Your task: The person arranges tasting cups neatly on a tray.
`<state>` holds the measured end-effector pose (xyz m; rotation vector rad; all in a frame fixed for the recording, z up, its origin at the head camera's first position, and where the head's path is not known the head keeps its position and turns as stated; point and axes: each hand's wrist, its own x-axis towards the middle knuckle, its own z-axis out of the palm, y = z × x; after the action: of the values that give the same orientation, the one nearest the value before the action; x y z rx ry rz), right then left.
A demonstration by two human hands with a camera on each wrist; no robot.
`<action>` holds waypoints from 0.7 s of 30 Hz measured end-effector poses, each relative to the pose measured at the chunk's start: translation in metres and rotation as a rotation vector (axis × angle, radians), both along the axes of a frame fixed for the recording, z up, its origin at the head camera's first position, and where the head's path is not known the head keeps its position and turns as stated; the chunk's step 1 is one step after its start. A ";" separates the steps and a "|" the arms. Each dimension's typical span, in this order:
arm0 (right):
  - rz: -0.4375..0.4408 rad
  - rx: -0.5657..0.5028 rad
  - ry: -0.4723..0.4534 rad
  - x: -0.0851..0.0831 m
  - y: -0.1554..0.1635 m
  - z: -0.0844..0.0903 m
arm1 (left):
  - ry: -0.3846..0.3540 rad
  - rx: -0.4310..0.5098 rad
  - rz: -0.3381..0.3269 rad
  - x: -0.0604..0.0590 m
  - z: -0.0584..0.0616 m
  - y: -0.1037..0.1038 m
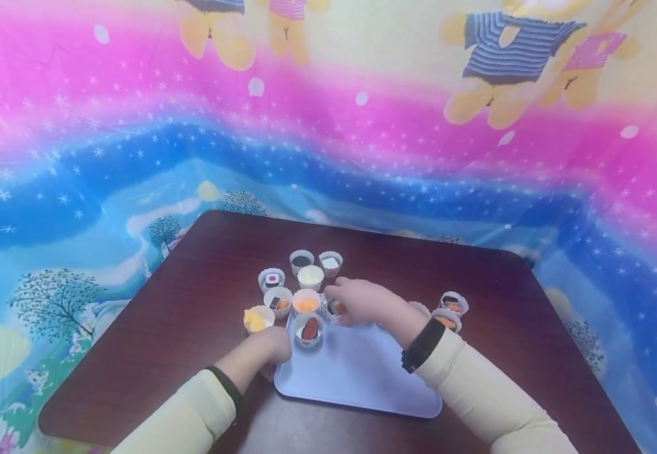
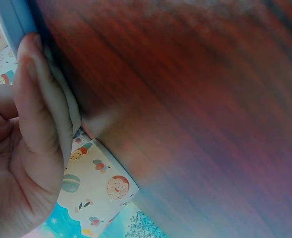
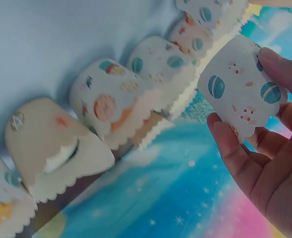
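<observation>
My right hand [image 1: 365, 302] holds a white paper cup [image 3: 242, 89] with a scalloped rim and green macaron prints, fingers and thumb around its side. In the head view this cup is partly hidden by the hand, above the far part of the lavender tray [image 1: 357, 366]. Whether its base touches anything, I cannot tell. At the tray's left edge is my left hand [image 1: 268, 350], its fairly straight fingertips against the rim in the left wrist view. Close by, on the tray, stands a cup with a reddish-brown piece [image 1: 308, 331]; a cup with orange filling [image 1: 307, 304] stands behind it.
Left of the tray are cups with yellow pieces [image 1: 257, 320] and toy sushi [image 1: 277, 302]. Farther back stand cups with dark [image 1: 302, 261] and white [image 1: 330, 261] contents. More filled cups [image 1: 453, 303] are on the right of the brown table [image 1: 164, 353]. A printed curtain [image 1: 328, 145] hangs behind.
</observation>
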<state>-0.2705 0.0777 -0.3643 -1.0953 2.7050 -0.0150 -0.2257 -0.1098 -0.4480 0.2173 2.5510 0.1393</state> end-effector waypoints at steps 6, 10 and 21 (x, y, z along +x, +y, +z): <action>-0.003 0.025 0.002 0.002 -0.003 -0.011 | -0.001 -0.018 -0.028 0.000 0.002 0.000; -0.018 0.040 -0.008 0.001 -0.005 -0.018 | -0.004 -0.012 -0.020 0.001 0.002 0.000; -0.018 0.076 0.108 0.002 -0.007 -0.039 | 0.024 -0.015 -0.046 0.002 0.002 0.000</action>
<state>-0.2686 0.0706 -0.4038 -1.0794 2.7848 0.1464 -0.2241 -0.1102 -0.4463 0.2735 2.5679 0.1000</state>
